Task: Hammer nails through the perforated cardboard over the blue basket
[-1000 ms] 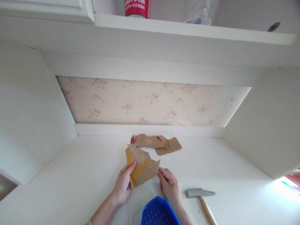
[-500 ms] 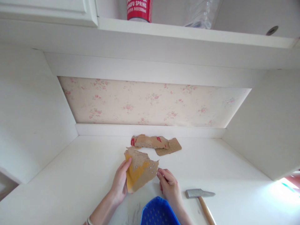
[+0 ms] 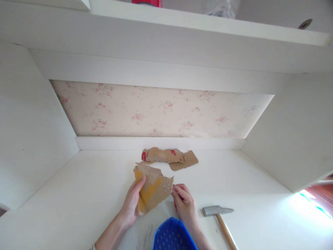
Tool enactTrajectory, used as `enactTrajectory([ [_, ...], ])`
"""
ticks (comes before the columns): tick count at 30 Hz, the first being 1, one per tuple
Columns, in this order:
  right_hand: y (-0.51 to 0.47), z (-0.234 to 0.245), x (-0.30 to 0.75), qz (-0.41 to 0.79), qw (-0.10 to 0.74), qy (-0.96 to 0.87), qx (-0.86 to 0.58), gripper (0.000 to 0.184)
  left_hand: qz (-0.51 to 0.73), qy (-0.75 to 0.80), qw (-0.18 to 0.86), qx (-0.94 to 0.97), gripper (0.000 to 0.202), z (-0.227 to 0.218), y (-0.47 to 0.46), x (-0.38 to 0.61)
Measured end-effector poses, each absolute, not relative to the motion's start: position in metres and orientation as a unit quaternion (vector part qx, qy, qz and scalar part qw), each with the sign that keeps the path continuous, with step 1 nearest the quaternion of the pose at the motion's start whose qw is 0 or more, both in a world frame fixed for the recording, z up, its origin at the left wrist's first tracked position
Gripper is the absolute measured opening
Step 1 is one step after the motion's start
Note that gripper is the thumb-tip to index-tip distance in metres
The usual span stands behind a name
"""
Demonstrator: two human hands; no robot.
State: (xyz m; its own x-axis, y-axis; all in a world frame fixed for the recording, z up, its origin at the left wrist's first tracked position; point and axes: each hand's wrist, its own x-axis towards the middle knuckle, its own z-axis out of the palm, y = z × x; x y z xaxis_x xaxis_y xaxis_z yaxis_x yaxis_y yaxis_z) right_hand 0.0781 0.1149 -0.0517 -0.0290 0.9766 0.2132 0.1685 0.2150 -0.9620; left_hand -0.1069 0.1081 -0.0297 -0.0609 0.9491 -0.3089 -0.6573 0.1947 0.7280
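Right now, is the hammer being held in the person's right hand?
No, the hammer lies on the white surface, beside and apart from the right hand.

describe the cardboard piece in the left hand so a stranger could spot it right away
Find the white desktop below the floral wallpaper, then the blue container. Just beyond it, the left hand holds a torn cardboard piece, unlike the scraps behind, marked by a broad yellow patch.
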Motion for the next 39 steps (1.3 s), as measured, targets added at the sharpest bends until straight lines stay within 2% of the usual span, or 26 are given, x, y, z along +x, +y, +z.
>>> enactTrajectory([
  [5, 0.114, -0.048, 0.078, 0.385, 0.505, -0.600, -0.487, 0.030, 0.550, 0.429, 0.681, 0.222, 0.039, -0.032, 0.102, -0.106],
  [18, 0.112, -0.045, 0.077, 0.367, 0.508, -0.627, -0.462, 0.027, 0.576, 0.471, 0.605, 0.283, 0.041, -0.033, 0.101, -0.105],
  [23, 0.117, -0.053, 0.073, 0.377, 0.518, -0.618, -0.456, 0.025, 0.577, 0.473, 0.618, 0.248, 0.037, -0.035, 0.104, -0.106],
  [27, 0.118, -0.057, 0.070, 0.403, 0.517, -0.595, -0.465, 0.031, 0.581, 0.480, 0.623, 0.209, 0.031, -0.036, 0.108, -0.110],
  [39, 0.116, -0.052, 0.072, 0.392, 0.505, -0.607, -0.471, 0.023, 0.565, 0.490, 0.629, 0.213, 0.027, -0.034, 0.105, -0.112],
])
